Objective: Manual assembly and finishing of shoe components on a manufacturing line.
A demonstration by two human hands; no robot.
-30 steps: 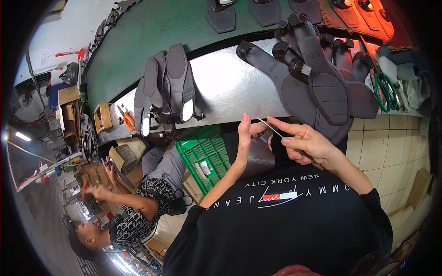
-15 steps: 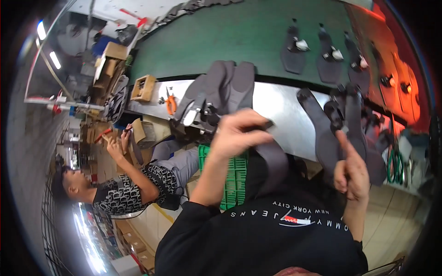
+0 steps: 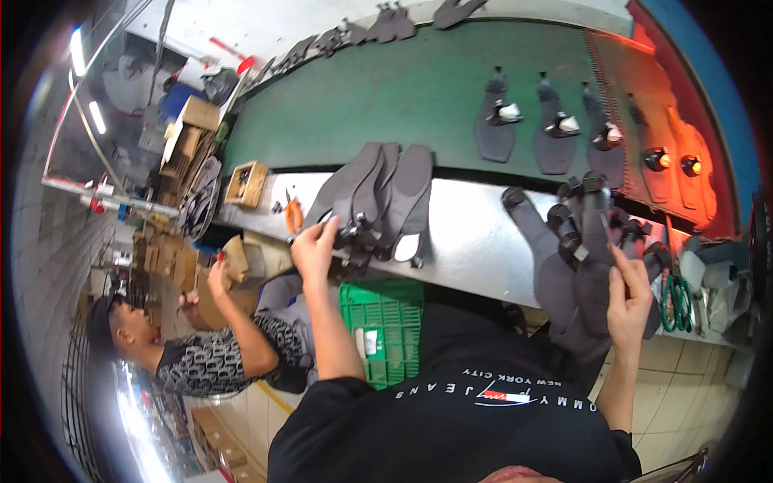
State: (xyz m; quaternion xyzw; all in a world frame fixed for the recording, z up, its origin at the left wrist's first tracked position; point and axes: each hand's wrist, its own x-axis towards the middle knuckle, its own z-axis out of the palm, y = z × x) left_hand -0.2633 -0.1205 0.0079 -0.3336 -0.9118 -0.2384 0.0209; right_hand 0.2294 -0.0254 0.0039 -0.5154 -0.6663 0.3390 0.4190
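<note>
My left hand [image 3: 314, 253] is at the near left edge of a pile of dark grey sandals [image 3: 366, 181], its thumb and fingers apart. No sandal is seen lifted in it. My right hand [image 3: 630, 298] is beside a second pile of grey sandals [image 3: 555, 278] at the right, with its fingers bent together. A thin pale sliver shows past its fingertips, too small to make out. Black straps and a white piece show on the left pile. The right pile has shiny black straps at its far end.
Behind the metal table [image 3: 475, 233] runs a green conveyor belt [image 3: 362, 105] carrying sandals into a red-lit opening. Orange-handled pliers [image 3: 293, 215] and a wooden box [image 3: 246, 183] lie at left, green-handled scissors [image 3: 675, 304] at right. A green crate [image 3: 382, 326] stands below. Another person [image 3: 217, 346] works at left.
My left hand has moved left to the sandal pile and no longer holds the bent grey sole. My right hand is slightly lower, its fingers more bent. The right pile looks fuller.
</note>
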